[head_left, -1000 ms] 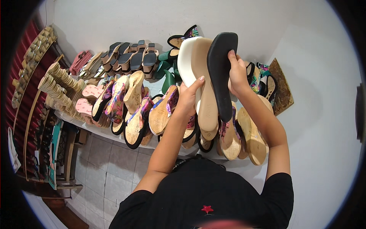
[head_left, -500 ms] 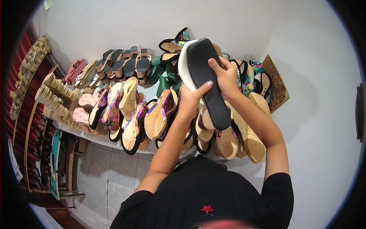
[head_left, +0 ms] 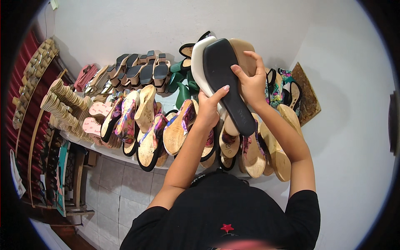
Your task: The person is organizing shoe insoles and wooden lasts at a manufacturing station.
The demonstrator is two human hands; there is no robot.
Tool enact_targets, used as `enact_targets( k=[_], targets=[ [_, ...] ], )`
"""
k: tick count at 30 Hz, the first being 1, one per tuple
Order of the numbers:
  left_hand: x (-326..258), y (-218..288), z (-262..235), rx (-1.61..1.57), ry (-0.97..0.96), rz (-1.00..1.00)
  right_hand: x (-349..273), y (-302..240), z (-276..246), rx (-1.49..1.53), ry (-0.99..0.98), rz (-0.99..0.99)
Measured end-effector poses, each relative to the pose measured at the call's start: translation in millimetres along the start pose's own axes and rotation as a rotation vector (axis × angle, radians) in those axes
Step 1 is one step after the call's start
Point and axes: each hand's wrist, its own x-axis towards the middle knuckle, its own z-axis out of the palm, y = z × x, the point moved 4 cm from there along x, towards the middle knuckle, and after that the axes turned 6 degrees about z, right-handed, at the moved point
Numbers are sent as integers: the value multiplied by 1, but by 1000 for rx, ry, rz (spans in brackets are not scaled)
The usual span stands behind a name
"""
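Both my hands hold a small fan of padded shoe insoles above the shoe table. The black insole [head_left: 221, 66] lies on top, a white insole [head_left: 198, 58] shows along its left, and a beige insole [head_left: 245, 49] sticks out on its right. My left hand [head_left: 209, 109] grips the left edges near the middle, thumb pressed on the black one. My right hand [head_left: 253, 83] is on the right side, its thumb on the black insole and its fingers over the beige one. How the insoles overlap underneath is hidden.
Below are wedge sandals with cork soles [head_left: 180, 129]. Black-topped heeled soles [head_left: 146, 73] and green heels [head_left: 182, 95] stand behind. Stacked light soles [head_left: 66, 106] and pink insoles [head_left: 91, 125] lie left. A brown board [head_left: 306, 93] leans at the right wall.
The insoles have been fanned wider, so the beige one now shows well out on the right. My right fingers have moved up onto it, and the bundle has risen slightly.
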Motion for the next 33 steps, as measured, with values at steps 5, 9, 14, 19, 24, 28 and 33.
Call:
enact_targets(
  k=[5,9,14,19,24,28,33],
  targets=[
    [2,-3,-3,-17,13,-32,6,7,2,12,63,1],
    [1,2,-6,-17,74,-45,13,-12,-2,-250,103,-162],
    [0,-3,-8,-47,58,18,13,-26,4,-434,45,-136],
    [-2,-4,-7,-64,51,71,16,-17,9,-709,44,-242],
    [-2,-3,-6,-16,123,198,11,-23,11,-751,109,-500],
    [0,1,-6,-7,115,190,18,-34,6,-603,159,-617],
    [1,8,-7,-116,167,258,41,-41,-23,-695,290,-571]
  ],
)
